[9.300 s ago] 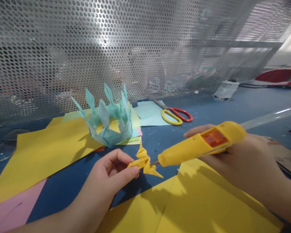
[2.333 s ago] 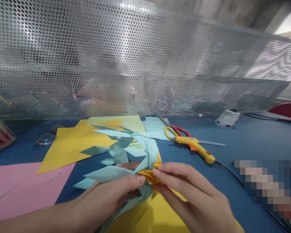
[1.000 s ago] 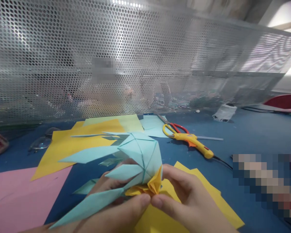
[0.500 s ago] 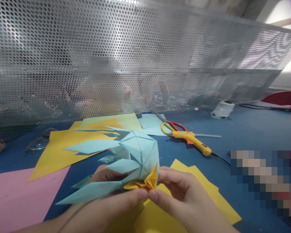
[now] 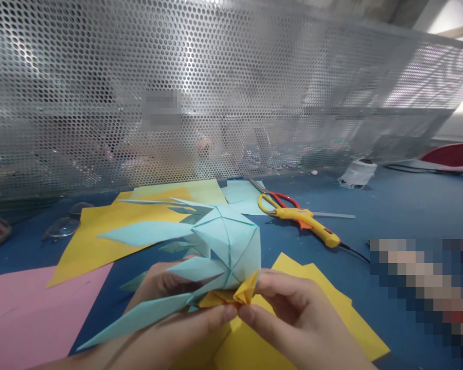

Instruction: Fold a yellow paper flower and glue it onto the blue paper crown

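Note:
Between my hands is a light blue origami model [image 5: 237, 241] with a boxy faceted body and several long pointed flaps reaching left. A small folded yellow paper piece [image 5: 226, 297] sits against its near lower edge. My left hand [image 5: 185, 318] is closed around the model from below and left, its thumb tip on the yellow piece. My right hand [image 5: 293, 308] pinches the yellow piece from the right, thumb tip close to the left thumb and fingers against the blue body. The fingers behind the model are partly hidden.
Yellow sheets [image 5: 316, 293] lie under my right hand, others [image 5: 108, 231] behind left. A pink sheet [image 5: 42, 308] is at left, glasses [image 5: 64, 226] beyond. Scissors [image 5: 270, 198] and a yellow glue gun [image 5: 308, 221] with a cord lie right. A perforated metal screen [image 5: 231, 92] stands behind.
The blue model has tilted slightly, its lower left flap now pointing further down and left. Both hands keep their grip on it and the yellow piece.

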A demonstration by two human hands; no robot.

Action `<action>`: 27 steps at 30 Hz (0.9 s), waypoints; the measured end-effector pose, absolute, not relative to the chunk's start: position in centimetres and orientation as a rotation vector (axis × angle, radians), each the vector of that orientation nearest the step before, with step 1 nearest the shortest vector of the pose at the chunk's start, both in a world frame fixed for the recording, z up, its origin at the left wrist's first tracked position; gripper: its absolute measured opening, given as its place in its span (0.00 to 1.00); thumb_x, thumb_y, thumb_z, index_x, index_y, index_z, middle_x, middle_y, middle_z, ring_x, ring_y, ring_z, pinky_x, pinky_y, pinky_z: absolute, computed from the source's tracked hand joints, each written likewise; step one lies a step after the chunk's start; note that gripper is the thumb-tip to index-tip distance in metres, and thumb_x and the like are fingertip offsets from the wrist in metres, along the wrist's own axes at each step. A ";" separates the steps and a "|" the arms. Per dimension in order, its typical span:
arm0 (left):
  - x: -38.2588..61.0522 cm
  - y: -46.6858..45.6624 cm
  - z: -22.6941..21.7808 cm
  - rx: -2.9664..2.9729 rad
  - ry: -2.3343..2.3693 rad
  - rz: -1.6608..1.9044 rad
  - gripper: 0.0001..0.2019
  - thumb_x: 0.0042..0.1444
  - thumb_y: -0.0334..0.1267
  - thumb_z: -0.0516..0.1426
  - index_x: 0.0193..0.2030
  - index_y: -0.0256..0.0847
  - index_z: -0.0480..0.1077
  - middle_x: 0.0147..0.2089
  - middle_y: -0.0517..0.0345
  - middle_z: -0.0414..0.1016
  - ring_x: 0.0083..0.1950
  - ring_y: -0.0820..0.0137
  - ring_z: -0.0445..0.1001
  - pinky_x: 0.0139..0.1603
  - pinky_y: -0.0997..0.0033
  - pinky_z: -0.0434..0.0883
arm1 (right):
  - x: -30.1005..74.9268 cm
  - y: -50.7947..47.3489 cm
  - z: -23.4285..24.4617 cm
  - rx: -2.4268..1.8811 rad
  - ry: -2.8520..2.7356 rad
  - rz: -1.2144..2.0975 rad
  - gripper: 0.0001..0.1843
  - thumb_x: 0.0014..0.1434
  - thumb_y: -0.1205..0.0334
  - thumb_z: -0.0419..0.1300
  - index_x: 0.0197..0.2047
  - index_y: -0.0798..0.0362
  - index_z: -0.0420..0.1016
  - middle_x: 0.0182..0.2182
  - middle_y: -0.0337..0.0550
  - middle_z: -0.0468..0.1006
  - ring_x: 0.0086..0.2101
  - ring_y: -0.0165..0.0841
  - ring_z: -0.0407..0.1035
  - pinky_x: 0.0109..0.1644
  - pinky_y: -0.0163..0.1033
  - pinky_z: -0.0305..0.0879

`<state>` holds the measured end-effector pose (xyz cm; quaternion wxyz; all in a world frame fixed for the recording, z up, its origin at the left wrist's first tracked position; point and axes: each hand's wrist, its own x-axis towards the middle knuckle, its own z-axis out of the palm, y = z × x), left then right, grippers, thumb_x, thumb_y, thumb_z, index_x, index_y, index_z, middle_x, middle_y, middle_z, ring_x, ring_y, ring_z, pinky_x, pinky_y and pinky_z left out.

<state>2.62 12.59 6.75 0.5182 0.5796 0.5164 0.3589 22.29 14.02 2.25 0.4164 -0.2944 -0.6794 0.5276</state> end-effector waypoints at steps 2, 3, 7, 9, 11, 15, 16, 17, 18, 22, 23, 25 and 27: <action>2.6 12.7 6.4 1.377 1.266 0.881 0.09 0.50 0.48 0.66 0.36 0.51 0.84 0.43 0.61 0.89 0.50 0.51 0.84 0.54 0.61 0.79 | 22.3 14.0 2.0 -0.758 -1.680 1.354 0.06 0.65 0.62 0.68 0.43 0.43 0.87 0.43 0.38 0.89 0.47 0.38 0.83 0.53 0.38 0.79; 2.6 12.6 6.2 1.371 1.311 0.883 0.10 0.49 0.49 0.67 0.37 0.51 0.84 0.44 0.61 0.89 0.51 0.50 0.84 0.55 0.61 0.79 | 22.4 14.0 1.9 -0.769 -1.662 1.368 0.06 0.65 0.61 0.68 0.44 0.43 0.87 0.43 0.39 0.89 0.47 0.38 0.83 0.53 0.38 0.79; 1.9 12.4 5.5 1.411 1.409 0.806 0.16 0.50 0.51 0.71 0.45 0.52 0.85 0.49 0.62 0.88 0.58 0.49 0.81 0.58 0.61 0.78 | 22.2 14.1 1.6 -0.778 -1.590 1.428 0.06 0.64 0.57 0.69 0.45 0.45 0.86 0.42 0.40 0.89 0.45 0.37 0.83 0.51 0.38 0.79; 1.6 12.4 5.3 1.407 1.410 0.811 0.17 0.51 0.52 0.71 0.46 0.53 0.84 0.50 0.64 0.88 0.59 0.50 0.81 0.57 0.62 0.78 | 22.1 14.2 1.4 -0.759 -1.554 1.464 0.09 0.60 0.56 0.73 0.45 0.44 0.85 0.42 0.40 0.89 0.44 0.38 0.82 0.51 0.39 0.79; 1.5 12.5 5.3 1.384 1.418 0.844 0.15 0.50 0.51 0.72 0.45 0.53 0.84 0.48 0.67 0.88 0.57 0.52 0.82 0.55 0.65 0.78 | 22.0 14.2 1.3 -0.745 -1.516 1.504 0.10 0.59 0.53 0.74 0.43 0.45 0.85 0.41 0.41 0.88 0.43 0.37 0.82 0.50 0.40 0.78; 1.9 12.8 5.5 1.392 1.232 0.875 0.08 0.53 0.46 0.71 0.40 0.50 0.85 0.42 0.67 0.89 0.50 0.58 0.85 0.51 0.71 0.79 | 21.9 14.0 1.3 -0.766 -1.419 1.587 0.11 0.60 0.50 0.73 0.39 0.47 0.84 0.36 0.40 0.87 0.39 0.33 0.80 0.47 0.35 0.76; 2.0 12.8 5.5 1.388 1.196 0.886 0.07 0.54 0.44 0.71 0.40 0.50 0.85 0.41 0.67 0.89 0.50 0.59 0.85 0.50 0.72 0.79 | 21.9 14.0 1.3 -0.776 -1.391 1.605 0.10 0.59 0.51 0.75 0.37 0.47 0.84 0.35 0.39 0.87 0.38 0.31 0.79 0.46 0.33 0.75; 2.0 12.8 5.5 1.386 1.176 0.895 0.07 0.54 0.43 0.71 0.39 0.50 0.85 0.41 0.66 0.89 0.49 0.60 0.85 0.49 0.73 0.80 | 21.8 13.9 1.3 -0.786 -1.366 1.620 0.09 0.57 0.53 0.76 0.36 0.47 0.84 0.34 0.37 0.87 0.37 0.30 0.78 0.45 0.31 0.74; 2.0 12.8 5.4 1.382 1.174 0.905 0.06 0.53 0.43 0.71 0.39 0.51 0.85 0.40 0.66 0.89 0.48 0.60 0.85 0.48 0.73 0.80 | 21.8 13.9 1.4 -0.794 -1.345 1.630 0.09 0.56 0.55 0.77 0.35 0.47 0.84 0.33 0.36 0.86 0.37 0.29 0.77 0.44 0.30 0.73; 1.9 12.8 5.2 1.371 1.219 0.916 0.06 0.53 0.44 0.71 0.37 0.52 0.85 0.38 0.67 0.88 0.45 0.61 0.86 0.45 0.74 0.80 | 21.8 14.0 1.5 -0.807 -1.330 1.647 0.07 0.55 0.56 0.77 0.34 0.46 0.85 0.32 0.33 0.85 0.36 0.27 0.75 0.43 0.28 0.70; 1.9 12.8 5.3 1.374 1.222 0.907 0.05 0.53 0.44 0.71 0.37 0.52 0.85 0.38 0.68 0.88 0.45 0.61 0.86 0.45 0.74 0.80 | 21.9 14.1 1.5 -0.803 -1.342 1.652 0.07 0.56 0.55 0.77 0.35 0.45 0.86 0.32 0.33 0.85 0.36 0.27 0.75 0.43 0.28 0.70; 2.1 12.7 5.5 1.391 1.218 0.891 0.04 0.52 0.44 0.71 0.36 0.52 0.85 0.37 0.69 0.88 0.44 0.61 0.86 0.44 0.74 0.80 | 22.0 14.2 1.4 -0.796 -1.365 1.660 0.08 0.58 0.52 0.75 0.36 0.45 0.86 0.34 0.34 0.86 0.37 0.28 0.76 0.44 0.29 0.71; 2.2 12.6 5.7 1.393 1.241 0.892 0.04 0.52 0.44 0.71 0.35 0.53 0.85 0.37 0.69 0.88 0.44 0.62 0.86 0.45 0.74 0.80 | 22.0 14.3 1.4 -0.800 -1.376 1.657 0.10 0.59 0.50 0.74 0.36 0.46 0.86 0.34 0.36 0.86 0.37 0.29 0.76 0.44 0.30 0.70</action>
